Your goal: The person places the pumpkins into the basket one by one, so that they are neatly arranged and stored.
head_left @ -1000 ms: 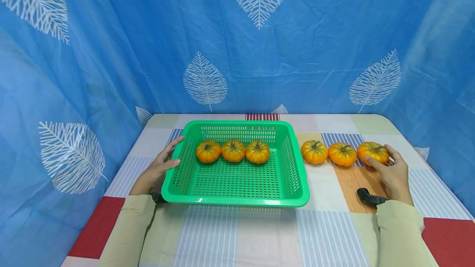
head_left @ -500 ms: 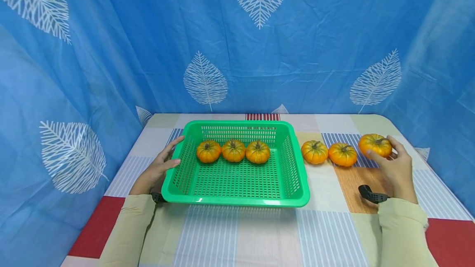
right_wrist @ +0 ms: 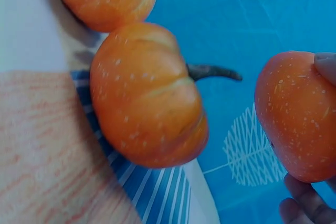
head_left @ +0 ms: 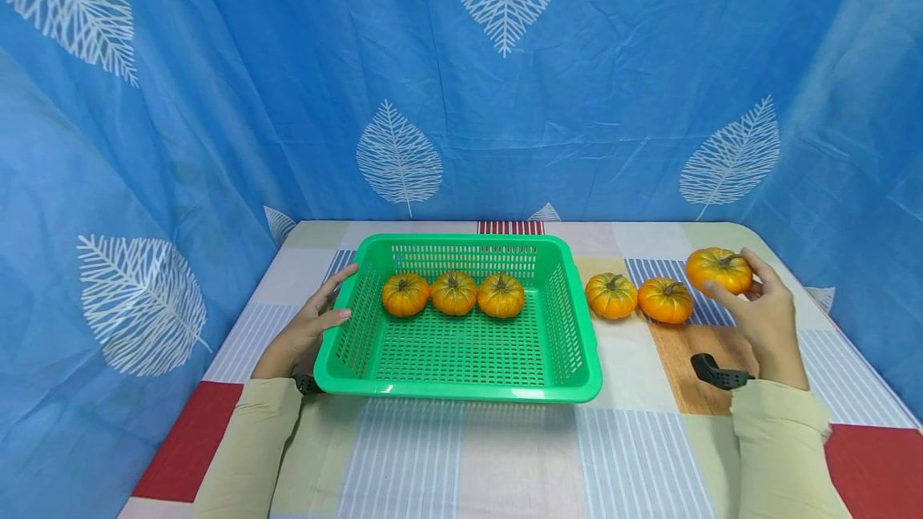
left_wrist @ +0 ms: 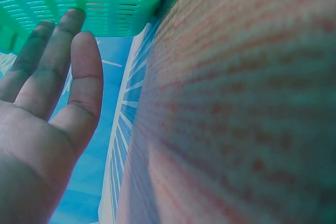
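Observation:
My right hand (head_left: 770, 317) grips a small orange pumpkin (head_left: 719, 270) between thumb and fingers, raised above the table. In the right wrist view the held pumpkin (right_wrist: 299, 116) shows at the right edge, apart from the stemmed pumpkin (right_wrist: 149, 95) beside it. Two pumpkins stand on the cloth right of the basket, one nearer it (head_left: 611, 295) and one nearer my hand (head_left: 666, 300). My left hand (head_left: 303, 336) rests at the left side of the green plastic basket (head_left: 461, 392), fingers fairly straight; the left wrist view shows its fingertips right at the slotted wall.
Three pumpkins sit in a row inside the basket, the middle one (head_left: 453, 293) touching its neighbours. A patchwork-print cloth (head_left: 519, 463) covers the table. Blue curtains (head_left: 613, 102) with white leaf prints hang behind and at the sides.
My right hand has lifted the rightmost pumpkin off the cloth, first up and slightly right, then back a little left. My left hand and the basket have stayed put.

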`<state>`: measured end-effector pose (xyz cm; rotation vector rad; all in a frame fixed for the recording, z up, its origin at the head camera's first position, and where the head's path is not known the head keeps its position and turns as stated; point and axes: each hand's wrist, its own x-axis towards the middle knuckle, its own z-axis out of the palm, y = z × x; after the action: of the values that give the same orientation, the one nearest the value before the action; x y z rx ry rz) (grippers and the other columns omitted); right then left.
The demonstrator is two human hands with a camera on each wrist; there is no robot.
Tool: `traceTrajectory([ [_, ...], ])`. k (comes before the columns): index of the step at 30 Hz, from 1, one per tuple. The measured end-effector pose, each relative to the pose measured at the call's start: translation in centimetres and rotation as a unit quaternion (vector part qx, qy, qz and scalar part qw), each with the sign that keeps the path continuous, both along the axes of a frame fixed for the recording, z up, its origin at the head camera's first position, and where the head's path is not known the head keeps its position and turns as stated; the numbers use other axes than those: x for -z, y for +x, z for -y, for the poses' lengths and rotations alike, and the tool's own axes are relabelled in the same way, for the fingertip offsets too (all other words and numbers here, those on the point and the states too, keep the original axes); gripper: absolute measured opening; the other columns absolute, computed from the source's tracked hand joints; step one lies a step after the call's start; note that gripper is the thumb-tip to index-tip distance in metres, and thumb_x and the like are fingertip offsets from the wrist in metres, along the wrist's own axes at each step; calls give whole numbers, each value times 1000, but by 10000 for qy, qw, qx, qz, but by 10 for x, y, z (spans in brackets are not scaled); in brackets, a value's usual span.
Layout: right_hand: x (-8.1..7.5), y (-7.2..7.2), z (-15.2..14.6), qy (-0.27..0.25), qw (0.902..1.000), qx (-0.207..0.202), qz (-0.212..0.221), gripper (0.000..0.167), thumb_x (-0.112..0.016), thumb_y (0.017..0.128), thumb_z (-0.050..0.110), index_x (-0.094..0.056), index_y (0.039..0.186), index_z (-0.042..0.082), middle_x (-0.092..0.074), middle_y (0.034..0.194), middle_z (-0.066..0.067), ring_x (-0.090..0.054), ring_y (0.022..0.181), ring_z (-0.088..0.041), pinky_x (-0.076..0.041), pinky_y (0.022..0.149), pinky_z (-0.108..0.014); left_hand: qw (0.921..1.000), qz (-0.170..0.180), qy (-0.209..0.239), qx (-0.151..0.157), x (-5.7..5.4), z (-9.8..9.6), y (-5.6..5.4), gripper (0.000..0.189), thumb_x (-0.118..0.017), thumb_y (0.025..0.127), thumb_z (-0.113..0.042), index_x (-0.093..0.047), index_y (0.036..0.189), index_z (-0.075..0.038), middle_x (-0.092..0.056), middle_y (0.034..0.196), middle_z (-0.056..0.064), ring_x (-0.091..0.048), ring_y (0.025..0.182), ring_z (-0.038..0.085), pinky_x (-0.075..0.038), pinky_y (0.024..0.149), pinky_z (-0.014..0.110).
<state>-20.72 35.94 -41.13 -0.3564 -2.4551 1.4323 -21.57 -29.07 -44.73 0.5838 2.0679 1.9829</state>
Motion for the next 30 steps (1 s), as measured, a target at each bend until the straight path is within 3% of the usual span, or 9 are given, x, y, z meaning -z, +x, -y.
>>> traceTrajectory([
  [4,-5,0,5,140,9998,-118,-94,84,-69,108,27,-21,173,7,-22,176,-25,-49,120,-6,-44,89,0,9999,-82,-32,57,0,0,0,71,-54,110,-16,-24,174,-24,-20,165,39,-59,123,8,-58,96,26],
  [11,-8,-3,16,181,9993,-301,-146,84,-69,108,27,-22,173,6,-25,174,-27,-47,138,-33,-44,88,-1,10000,-18,16,45,-1,0,1,72,-54,110,-16,-22,174,-22,-19,166,38,-58,124,8,-58,96,26],
  [13,-9,-4,19,232,9989,-341,-200,83,-69,107,27,-23,173,6,-27,173,-28,-46,138,-37,-44,89,-1,10000,-2,28,32,0,0,1,72,-55,110,-17,-22,174,-22,-19,167,37,-58,124,8,-58,97,26],
  [17,-10,-4,26,374,9978,-434,-344,82,-71,107,26,-26,172,3,-33,169,-31,-51,131,-32,-44,90,-1,10000,26,54,28,0,0,1,72,-55,110,-18,-23,174,-22,-19,167,37,-58,124,8,-58,96,26],
  [20,-12,-4,30,456,9966,-555,-411,81,-71,107,26,-28,171,2,-33,168,-33,-52,134,-40,-44,93,-2,10000,13,45,18,0,0,0,72,-55,110,-17,-24,174,-23,-20,166,37,-58,124,8,-59,96,27],
  [23,-15,-4,34,439,9956,-713,-411,81,-71,107,26,-28,171,2,-30,169,-32,-45,141,-55,-42,100,-4,10000,-1,57,29,1,0,0,71,-55,110,-17,-24,174,-23,-20,166,37,-58,124,9,-59,96,27],
  [25,-17,-4,37,401,9950,-811,-421,81,-72,107,26,-28,171,3,-29,169,-33,-41,143,-58,-40,109,-8,9999,2,92,52,1,0,0,71,-55,110,-16,-24,174,-23,-20,165,37,-58,124,9,-59,96,27],
  [30,-24,-4,46,327,9922,-1109,-473,81,-72,107,24,-28,171,4,-26,168,-34,-36,147,-60,-32,110,-4,9999,-47,86,50,2,1,-1,70,-54,110,-15,-25,173,-24,-25,164,32,-59,123,9,-59,96,27],
])
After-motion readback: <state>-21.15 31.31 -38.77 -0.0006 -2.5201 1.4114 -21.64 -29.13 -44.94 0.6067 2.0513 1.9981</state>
